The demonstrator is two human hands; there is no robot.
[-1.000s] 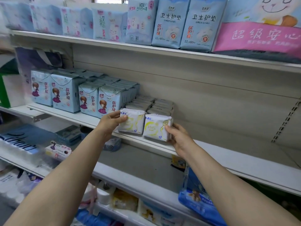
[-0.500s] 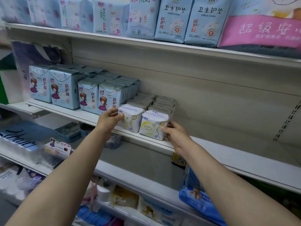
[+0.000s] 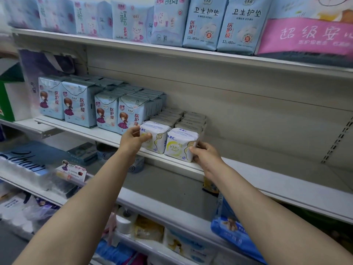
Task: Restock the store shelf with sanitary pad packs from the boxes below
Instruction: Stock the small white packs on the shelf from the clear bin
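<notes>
Both hands (image 3: 133, 141) on white packs (image 3: 179, 144)

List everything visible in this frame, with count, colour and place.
White ABC packs: two in front, rows behind, middle shelf.
Blue girl-print packs: four fronts, rows behind, middle shelf, left.
Pale blue packs: a row, top shelf.
Pink-banded pack: one, top shelf, right.
Middle shelf: white, right part bare.
Lower shelves: mixed goods, too blurred to count.
Left hand: on the left front ABC pack.
Right hand: on the right front ABC pack.
</notes>
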